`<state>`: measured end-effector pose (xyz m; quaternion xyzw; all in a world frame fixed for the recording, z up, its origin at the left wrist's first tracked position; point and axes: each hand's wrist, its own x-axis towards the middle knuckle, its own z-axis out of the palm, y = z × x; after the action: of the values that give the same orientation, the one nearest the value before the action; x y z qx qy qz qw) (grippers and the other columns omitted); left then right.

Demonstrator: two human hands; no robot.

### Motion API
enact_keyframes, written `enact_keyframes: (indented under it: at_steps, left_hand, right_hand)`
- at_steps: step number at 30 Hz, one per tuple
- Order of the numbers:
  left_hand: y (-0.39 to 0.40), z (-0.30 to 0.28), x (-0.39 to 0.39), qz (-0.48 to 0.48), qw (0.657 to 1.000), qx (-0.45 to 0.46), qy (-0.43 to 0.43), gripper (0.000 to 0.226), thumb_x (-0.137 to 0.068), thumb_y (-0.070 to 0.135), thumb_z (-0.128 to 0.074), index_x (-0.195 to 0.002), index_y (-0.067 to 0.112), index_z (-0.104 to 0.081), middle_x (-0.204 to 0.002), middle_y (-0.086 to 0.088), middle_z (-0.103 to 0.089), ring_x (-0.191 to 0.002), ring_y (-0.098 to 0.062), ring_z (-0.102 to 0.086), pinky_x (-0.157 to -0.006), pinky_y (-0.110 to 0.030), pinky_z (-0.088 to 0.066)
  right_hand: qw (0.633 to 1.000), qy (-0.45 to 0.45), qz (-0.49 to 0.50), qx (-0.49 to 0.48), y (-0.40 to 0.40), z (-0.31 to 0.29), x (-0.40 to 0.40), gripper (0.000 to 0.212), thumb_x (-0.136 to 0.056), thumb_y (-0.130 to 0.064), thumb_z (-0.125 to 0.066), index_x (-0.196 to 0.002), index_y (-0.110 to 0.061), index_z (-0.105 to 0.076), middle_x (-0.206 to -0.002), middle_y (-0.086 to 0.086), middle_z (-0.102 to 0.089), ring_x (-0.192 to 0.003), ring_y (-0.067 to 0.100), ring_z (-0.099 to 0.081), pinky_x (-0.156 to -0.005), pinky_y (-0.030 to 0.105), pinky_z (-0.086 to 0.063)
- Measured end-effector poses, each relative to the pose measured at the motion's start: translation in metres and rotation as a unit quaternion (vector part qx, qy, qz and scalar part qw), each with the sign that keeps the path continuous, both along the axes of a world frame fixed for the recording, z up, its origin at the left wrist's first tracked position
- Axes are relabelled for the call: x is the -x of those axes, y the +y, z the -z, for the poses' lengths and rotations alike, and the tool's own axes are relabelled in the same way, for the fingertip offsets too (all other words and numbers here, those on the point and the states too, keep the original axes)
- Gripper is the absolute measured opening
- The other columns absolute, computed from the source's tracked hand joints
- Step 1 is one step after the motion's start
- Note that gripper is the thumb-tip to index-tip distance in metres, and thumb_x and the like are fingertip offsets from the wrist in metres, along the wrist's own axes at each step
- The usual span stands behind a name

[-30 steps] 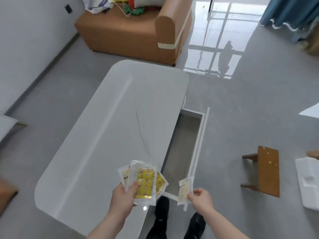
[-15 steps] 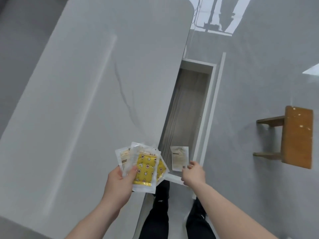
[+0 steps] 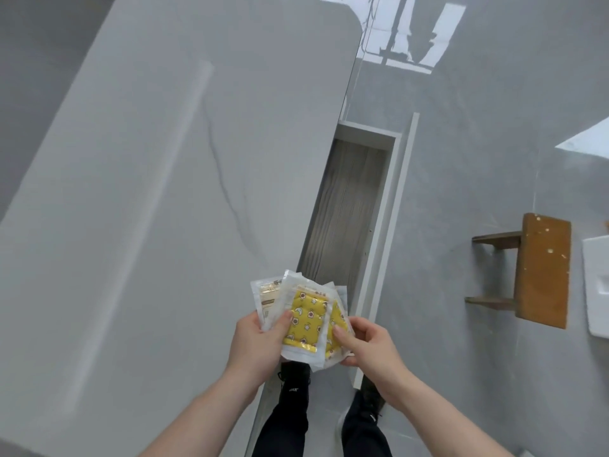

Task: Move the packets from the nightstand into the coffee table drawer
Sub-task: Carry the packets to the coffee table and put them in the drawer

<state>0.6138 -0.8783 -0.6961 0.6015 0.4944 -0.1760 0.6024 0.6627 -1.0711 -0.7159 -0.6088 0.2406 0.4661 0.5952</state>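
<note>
My left hand (image 3: 255,341) holds a fan of clear packets (image 3: 304,319) over the near corner of the white coffee table (image 3: 148,192). The top packet is yellow with a small pattern, and a beige one shows behind it at the left. My right hand (image 3: 365,341) pinches the rightmost yellow packet (image 3: 339,328) of the fan at its edge. The coffee table drawer (image 3: 349,212) stands pulled open just beyond the packets, showing a grey wood-grain bottom. The packet laid in the drawer earlier is hidden behind the fan.
A small brown wooden stool (image 3: 540,268) stands on the grey floor to the right of the drawer. A white foam piece (image 3: 596,285) lies at the right edge. My legs and dark shoes (image 3: 293,387) are below the drawer front.
My right hand laid one beige packet in the drawer, let it go, and came back left to the fan, where it now grips a yellow packet. The camera tilted further down.
</note>
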Motion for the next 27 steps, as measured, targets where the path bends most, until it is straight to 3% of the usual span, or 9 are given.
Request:
enact_keyframes:
  at_steps: [7,11,15,18,20,22,24,27]
  left_hand:
    - [0.013,0.014,-0.003,-0.05,0.998,-0.041,0.005,0.012,-0.1,0.023,-0.066,-0.107,0.018,-0.074,-0.092,0.0,-0.081,-0.083,-0.02,-0.079,-0.073,-0.043,-0.065]
    - [0.027,0.019,0.006,-0.055,0.997,-0.063,0.004,0.011,-0.1,0.024,-0.066,-0.107,0.021,-0.074,-0.091,0.004,-0.081,-0.079,-0.016,-0.078,-0.064,-0.037,-0.063]
    - [0.034,0.024,0.014,-0.04,0.997,-0.062,-0.005,0.013,-0.1,0.025,-0.066,-0.109,0.021,-0.074,-0.093,0.003,-0.081,-0.082,-0.017,-0.079,-0.068,-0.039,-0.064]
    - [0.032,0.027,0.018,-0.029,0.998,-0.053,-0.01,0.012,-0.099,0.024,-0.067,-0.108,0.021,-0.074,-0.093,0.002,-0.081,-0.083,-0.018,-0.079,-0.071,-0.041,-0.064]
    - [0.028,0.029,0.019,-0.021,0.999,-0.045,-0.007,0.015,-0.097,0.026,-0.07,-0.11,0.021,-0.074,-0.095,0.002,-0.081,-0.085,-0.019,-0.079,-0.076,-0.045,-0.065]
    - [0.02,0.029,0.019,-0.013,0.999,-0.037,-0.003,0.019,-0.093,0.028,-0.074,-0.111,0.021,-0.075,-0.097,0.003,-0.081,-0.087,-0.018,-0.079,-0.079,-0.049,-0.064]
    - [0.01,0.029,0.017,-0.009,0.999,-0.032,-0.001,0.019,-0.091,0.026,-0.077,-0.109,0.02,-0.075,-0.095,0.003,-0.081,-0.084,-0.018,-0.079,-0.078,-0.048,-0.065]
    - [-0.003,0.03,0.013,-0.011,1.0,-0.017,0.001,0.022,-0.087,0.021,-0.082,-0.108,0.016,-0.076,-0.092,0.0,-0.081,-0.082,-0.022,-0.079,-0.077,-0.05,-0.065]
  right_hand:
    - [0.984,-0.02,0.111,0.136,-0.013,0.038,0.002,0.013,-0.101,-0.02,-0.065,-0.111,-0.017,-0.072,-0.101,0.0,-0.08,-0.093,0.02,-0.077,-0.07,0.03,-0.059]
    - [0.978,-0.004,0.047,0.204,0.001,0.064,0.006,0.02,-0.102,-0.013,-0.058,-0.121,-0.016,-0.065,-0.108,-0.002,-0.072,-0.092,0.017,-0.073,-0.069,0.034,-0.065]
    - [0.969,0.01,0.017,0.248,0.023,0.089,0.002,0.027,-0.102,-0.011,-0.057,-0.129,-0.014,-0.063,-0.108,0.001,-0.07,-0.09,0.023,-0.073,-0.076,0.045,-0.066]
    - [0.964,0.015,0.011,0.264,0.035,0.092,0.003,0.042,-0.103,-0.006,-0.053,-0.144,-0.014,-0.054,-0.124,0.005,-0.064,-0.109,0.028,-0.067,-0.088,0.048,-0.062]
    - [0.96,0.012,-0.017,0.28,0.041,0.085,0.007,0.046,-0.105,-0.013,-0.051,-0.151,-0.014,-0.046,-0.14,0.008,-0.057,-0.117,0.03,-0.06,-0.098,0.05,-0.057]
    - [0.969,0.027,-0.002,0.247,0.046,0.071,0.012,0.042,-0.108,-0.031,-0.048,-0.148,-0.02,-0.049,-0.145,0.004,-0.056,-0.122,0.027,-0.058,-0.102,0.051,-0.055]
    - [0.986,0.068,0.067,0.137,0.047,0.052,0.014,0.038,-0.11,-0.044,-0.039,-0.129,-0.023,-0.064,-0.131,0.003,-0.07,-0.115,0.024,-0.068,-0.095,0.046,-0.059]
    - [0.994,0.074,0.078,0.022,0.037,0.031,0.014,0.031,-0.108,-0.04,-0.047,-0.119,-0.022,-0.07,-0.107,0.001,-0.08,-0.097,0.02,-0.078,-0.081,0.039,-0.065]
